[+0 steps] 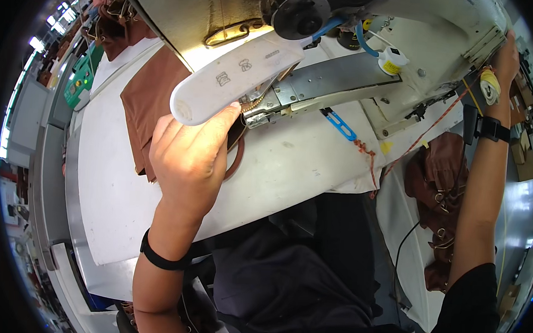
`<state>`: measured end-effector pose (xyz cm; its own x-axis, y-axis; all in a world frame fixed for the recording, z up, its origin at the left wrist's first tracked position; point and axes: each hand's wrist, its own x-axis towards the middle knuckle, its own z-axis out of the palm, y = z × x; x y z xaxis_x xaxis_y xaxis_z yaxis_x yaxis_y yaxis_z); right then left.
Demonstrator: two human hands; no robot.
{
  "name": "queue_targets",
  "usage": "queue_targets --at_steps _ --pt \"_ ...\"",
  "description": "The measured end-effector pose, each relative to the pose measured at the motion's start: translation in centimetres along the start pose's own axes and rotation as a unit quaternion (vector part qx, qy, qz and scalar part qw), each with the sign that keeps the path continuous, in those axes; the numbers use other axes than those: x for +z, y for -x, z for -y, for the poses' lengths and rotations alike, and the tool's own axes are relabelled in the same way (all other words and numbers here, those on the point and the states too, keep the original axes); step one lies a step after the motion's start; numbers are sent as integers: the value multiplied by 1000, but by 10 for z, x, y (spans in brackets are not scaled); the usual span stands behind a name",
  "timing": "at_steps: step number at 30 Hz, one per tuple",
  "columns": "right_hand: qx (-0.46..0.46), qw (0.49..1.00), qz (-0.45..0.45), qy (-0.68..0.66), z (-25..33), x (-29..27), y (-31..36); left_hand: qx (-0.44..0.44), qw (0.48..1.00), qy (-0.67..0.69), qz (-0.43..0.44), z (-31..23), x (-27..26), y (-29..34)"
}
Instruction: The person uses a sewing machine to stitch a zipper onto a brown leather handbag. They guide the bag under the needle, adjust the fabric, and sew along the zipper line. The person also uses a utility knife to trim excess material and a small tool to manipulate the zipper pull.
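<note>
A brown leather-like piece point(152, 97) is laid on the white tabletop point(278, 164), to the left of the sewing machine's narrow metal bed point(343, 83), and is partly hidden by the left hand point(189, 144) and the long white guard point(229, 80). A curved brown strap point(236, 162) is seen just beside that hand; whether it is joined to the piece cannot be told. The left fingers are bent and held together, with the thumb reaching to the end of the bed, but the tips are covered by the guard, so whether material is pinched cannot be told. The right hand point(507, 61) is held at the machine's far right end; its fingers appear close together, and their grip cannot be made out. By its thin, creased layers, the piece is judged light, supple and not fragile, though readily creased or shifted. It is best held near its edge beside the bed, the loose panel being supported flat, clear of the needle area.
</note>
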<state>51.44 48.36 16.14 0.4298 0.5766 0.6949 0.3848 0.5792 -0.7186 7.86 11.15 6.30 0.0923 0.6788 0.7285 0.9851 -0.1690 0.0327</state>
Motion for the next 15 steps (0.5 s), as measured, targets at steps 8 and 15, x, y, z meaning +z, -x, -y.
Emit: queue_targets --at_steps 8,15 --pt "-6 1000 -7 23 -17 -3 7 -9 1000 6 -9 -1 2 3" --pt "66 990 98 81 -48 -14 -41 13 999 22 -35 4 0 10"
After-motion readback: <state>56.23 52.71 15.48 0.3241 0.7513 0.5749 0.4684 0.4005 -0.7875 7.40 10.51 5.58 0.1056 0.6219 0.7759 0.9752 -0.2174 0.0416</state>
